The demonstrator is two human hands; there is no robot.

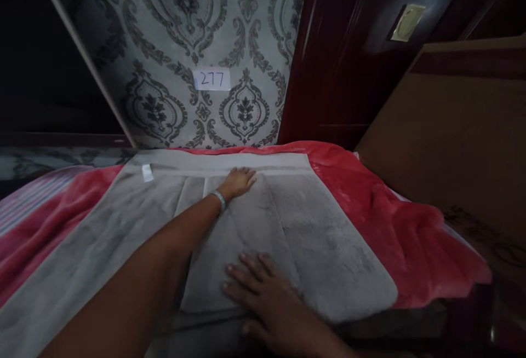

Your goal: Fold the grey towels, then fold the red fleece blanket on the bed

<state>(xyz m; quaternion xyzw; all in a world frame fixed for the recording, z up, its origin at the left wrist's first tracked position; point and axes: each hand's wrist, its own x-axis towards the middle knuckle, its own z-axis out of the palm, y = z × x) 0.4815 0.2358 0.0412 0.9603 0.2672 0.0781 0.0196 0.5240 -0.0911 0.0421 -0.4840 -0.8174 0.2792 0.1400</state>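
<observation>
A grey plush blanket (329, 237) lies spread over a red cloth, with a pale band along its far edge and a small white tag (147, 172) at the far left. One section in its middle looks folded over, with a seam showing. My left hand (238, 182) rests flat near the far band, fingers extended, a bracelet (219, 200) on its wrist. Closer to me, my right hand (271, 298) is spread over the near part of the blanket, fingers apart. Neither hand grips anything.
Red plush cloth (382, 226) shows on both sides under the blanket, with striped fabric (36, 199) at left. Behind stands a patterned wall bearing a paper label (212, 79) reading 277. A large cardboard box (460, 139) is at right, a dark screen (53, 68) at left.
</observation>
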